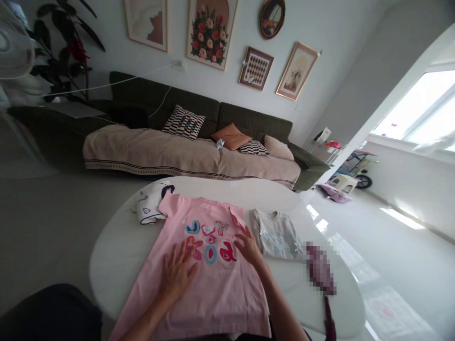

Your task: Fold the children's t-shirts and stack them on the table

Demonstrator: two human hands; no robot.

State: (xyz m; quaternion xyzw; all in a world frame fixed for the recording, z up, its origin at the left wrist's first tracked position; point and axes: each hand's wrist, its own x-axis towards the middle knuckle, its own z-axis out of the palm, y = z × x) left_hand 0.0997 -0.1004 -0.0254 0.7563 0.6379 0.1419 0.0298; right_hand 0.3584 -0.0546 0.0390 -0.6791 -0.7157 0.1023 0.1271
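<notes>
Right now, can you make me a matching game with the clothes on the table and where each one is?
Things:
1. pink printed T-shirt
2. folded grey T-shirt
3. white garment with dark trim
4. left hand

Places:
A. at the far left edge of the white oval table
B. flat on the pink shirt, beside its colourful letters
C. spread out in the middle, under both hands
D. to the right of the pink shirt

Pairs: 1-C, 2-D, 3-A, 4-B
</notes>
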